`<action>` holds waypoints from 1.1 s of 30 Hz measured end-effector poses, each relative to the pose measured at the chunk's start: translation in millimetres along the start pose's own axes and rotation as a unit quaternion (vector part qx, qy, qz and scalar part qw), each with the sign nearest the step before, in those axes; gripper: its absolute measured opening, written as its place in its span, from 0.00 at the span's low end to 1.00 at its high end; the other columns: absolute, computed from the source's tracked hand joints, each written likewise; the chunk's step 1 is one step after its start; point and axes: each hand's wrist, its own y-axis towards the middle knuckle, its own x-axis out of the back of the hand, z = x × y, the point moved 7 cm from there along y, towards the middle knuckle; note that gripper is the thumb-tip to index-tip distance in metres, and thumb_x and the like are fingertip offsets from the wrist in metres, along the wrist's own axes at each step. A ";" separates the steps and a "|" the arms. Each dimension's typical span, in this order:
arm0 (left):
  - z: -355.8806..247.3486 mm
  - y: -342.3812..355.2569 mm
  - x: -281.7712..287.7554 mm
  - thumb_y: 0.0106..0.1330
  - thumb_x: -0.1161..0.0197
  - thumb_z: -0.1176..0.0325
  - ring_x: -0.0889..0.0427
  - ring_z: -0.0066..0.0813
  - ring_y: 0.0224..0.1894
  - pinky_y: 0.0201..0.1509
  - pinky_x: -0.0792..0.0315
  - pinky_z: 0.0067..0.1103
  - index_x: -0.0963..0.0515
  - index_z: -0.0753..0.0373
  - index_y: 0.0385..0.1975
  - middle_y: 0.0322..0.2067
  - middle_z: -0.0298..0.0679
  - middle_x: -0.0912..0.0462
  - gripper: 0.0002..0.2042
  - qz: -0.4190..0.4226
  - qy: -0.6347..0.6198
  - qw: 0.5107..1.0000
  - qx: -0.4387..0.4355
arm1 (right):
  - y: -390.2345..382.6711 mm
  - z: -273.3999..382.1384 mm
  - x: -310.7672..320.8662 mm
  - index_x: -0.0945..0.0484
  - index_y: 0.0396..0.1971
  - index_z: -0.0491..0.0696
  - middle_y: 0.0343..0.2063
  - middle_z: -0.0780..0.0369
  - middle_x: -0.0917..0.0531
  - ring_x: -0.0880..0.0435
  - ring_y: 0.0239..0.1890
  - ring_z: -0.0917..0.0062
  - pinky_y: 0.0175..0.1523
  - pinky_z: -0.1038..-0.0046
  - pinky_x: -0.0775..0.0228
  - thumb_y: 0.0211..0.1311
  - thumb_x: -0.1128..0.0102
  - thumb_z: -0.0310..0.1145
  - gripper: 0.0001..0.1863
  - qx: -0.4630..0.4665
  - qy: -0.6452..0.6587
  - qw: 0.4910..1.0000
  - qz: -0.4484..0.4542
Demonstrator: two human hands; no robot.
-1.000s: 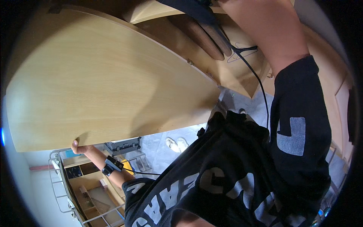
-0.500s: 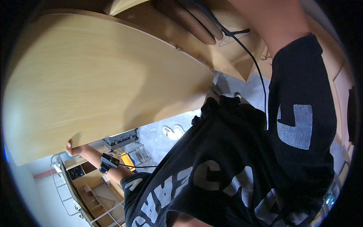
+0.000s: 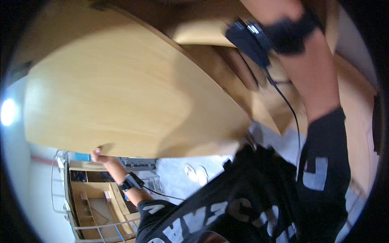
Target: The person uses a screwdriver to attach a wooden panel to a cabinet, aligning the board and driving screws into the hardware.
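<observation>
A large pale wooden wardrobe door (image 3: 121, 93) stands swung out across the left and middle of the view. My left hand (image 3: 99, 156) grips its lower edge toward the left, with the thumb on the near face and the other fingers hidden behind the panel. My right forearm (image 3: 316, 77) reaches up past the top edge of the picture, so the right hand is out of sight. A black band with a small dark device (image 3: 251, 42) sits near that wrist. Beside the forearm lies the wardrobe's open interior (image 3: 219, 67), with a brown board or panel inside, blurred.
A black cable (image 3: 293, 115) runs down from the right wrist device; another leaves the left wrist device (image 3: 131, 181). White shoes (image 3: 196, 173) rest on the grey floor (image 3: 170, 167). Beyond the door are a dark case (image 3: 137, 163), wooden shelving (image 3: 97, 198) and a metal bed rail (image 3: 101, 233).
The view has shifted, with the door's left end now further in. My right forearm shows further up, bringing its wristband into sight. My left hand keeps its hold on the door's edge.
</observation>
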 end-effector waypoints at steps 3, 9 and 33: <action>-36.6 -4.7 -32.6 0.39 0.48 0.70 0.26 0.42 0.42 0.45 0.28 0.36 0.30 0.68 0.40 0.39 0.47 0.26 0.22 0.004 0.005 0.999 -0.054 | 24.1 12.4 46.3 0.29 0.33 0.33 0.29 0.43 0.24 0.23 0.34 0.53 0.39 0.61 0.30 0.52 0.45 0.33 0.16 -0.005 0.026 0.998 -0.063; -24.4 -10.2 -55.2 0.39 0.49 0.73 0.25 0.47 0.43 0.47 0.28 0.39 0.38 0.70 0.50 0.42 0.50 0.27 0.30 0.004 -0.024 0.998 -0.050 | 31.1 16.0 50.6 0.28 0.31 0.33 0.28 0.43 0.24 0.23 0.33 0.53 0.38 0.61 0.30 0.52 0.45 0.34 0.16 -0.002 0.045 0.993 -0.107; -46.0 -31.5 -105.2 0.52 0.37 0.71 0.26 0.29 0.42 0.48 0.32 0.23 0.34 0.71 0.46 0.40 0.41 0.26 0.22 -0.177 0.196 0.956 -0.128 | 35.2 37.2 33.5 0.25 0.30 0.36 0.33 0.47 0.24 0.24 0.37 0.56 0.43 0.61 0.32 0.44 0.47 0.25 0.11 0.102 0.066 0.992 0.013</action>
